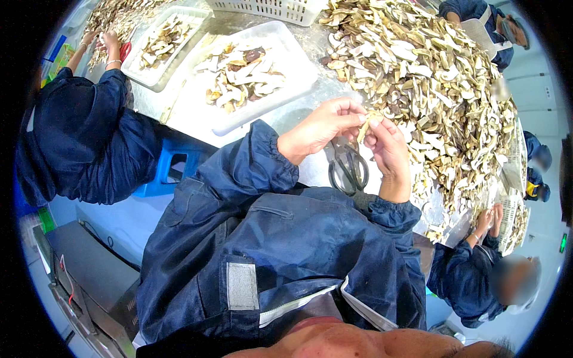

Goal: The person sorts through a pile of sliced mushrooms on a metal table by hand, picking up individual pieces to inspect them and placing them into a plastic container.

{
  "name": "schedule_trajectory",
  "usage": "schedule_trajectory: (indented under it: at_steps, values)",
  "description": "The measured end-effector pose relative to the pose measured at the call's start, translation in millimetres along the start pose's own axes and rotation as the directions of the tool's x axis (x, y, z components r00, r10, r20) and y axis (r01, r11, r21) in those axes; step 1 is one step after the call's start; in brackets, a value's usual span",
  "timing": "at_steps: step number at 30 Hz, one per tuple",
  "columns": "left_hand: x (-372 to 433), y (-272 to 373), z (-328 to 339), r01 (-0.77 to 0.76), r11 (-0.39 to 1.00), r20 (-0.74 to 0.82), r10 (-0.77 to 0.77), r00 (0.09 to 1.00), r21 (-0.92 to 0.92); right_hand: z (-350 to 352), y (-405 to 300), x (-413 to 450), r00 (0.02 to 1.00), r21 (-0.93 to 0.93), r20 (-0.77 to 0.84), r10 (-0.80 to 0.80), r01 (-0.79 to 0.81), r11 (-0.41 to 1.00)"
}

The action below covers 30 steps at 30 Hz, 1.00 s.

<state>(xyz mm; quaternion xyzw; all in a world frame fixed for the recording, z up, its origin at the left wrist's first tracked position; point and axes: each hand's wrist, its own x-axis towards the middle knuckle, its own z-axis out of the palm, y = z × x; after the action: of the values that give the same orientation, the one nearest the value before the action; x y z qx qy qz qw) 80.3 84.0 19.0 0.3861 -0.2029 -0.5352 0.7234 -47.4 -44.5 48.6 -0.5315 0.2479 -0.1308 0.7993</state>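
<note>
Between the fingertips of my left hand [329,125] and my right hand [389,150] is a pale dried mushroom slice [367,126]. Both hands grip it above the table's near edge. Just below them lies a pair of scissors [349,168] with black loop handles; its blades are partly hidden by my left hand. A large heap of dried mushroom slices [421,89] spreads beyond and to the right of my right hand. To the left of my hands, a white plastic tray [295,60] holds several mushroom slices [246,76].
Farther left stands a second white tray [130,67] with slices in it. A perforated white basket [268,10] sits at the table's far side. Co-workers in dark blue work to the left [85,138] and right [470,277]. A blue stool [172,168] stands at left.
</note>
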Motion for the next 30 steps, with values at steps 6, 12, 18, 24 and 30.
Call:
schedule_trajectory:
  at_steps: [6, 12, 18, 24, 30]
  values:
    - [0, 17, -16, -0.084, 0.996, -0.144, 0.083, 0.986, 0.001, -37, -13, -18, 0.992, -0.437, -0.120, -0.040, -0.017, 0.899]
    - [17, 17, -22, -0.015, 0.954, 0.029, 0.025, 0.999, -0.300, -44, -20, -21, 0.956, -0.780, -0.253, -0.147, -0.112, 0.615]
    - [50, 16, -9, -0.010, 0.942, 0.045, 0.027, 0.999, -0.335, -57, 14, 17, 0.846, -0.985, -0.053, -0.531, 0.042, 0.166]
    - [57, -8, -31, -0.059, 0.949, -0.152, 0.012, 0.988, -0.308, -43, -1, -4, 0.955, -0.960, -0.128, -0.267, -0.052, 0.275]
    - [51, -6, -27, -0.130, 0.952, -0.260, 0.055, 0.964, -0.277, -41, 3, 28, 0.835, -0.980, 0.014, -0.550, 0.121, 0.159]
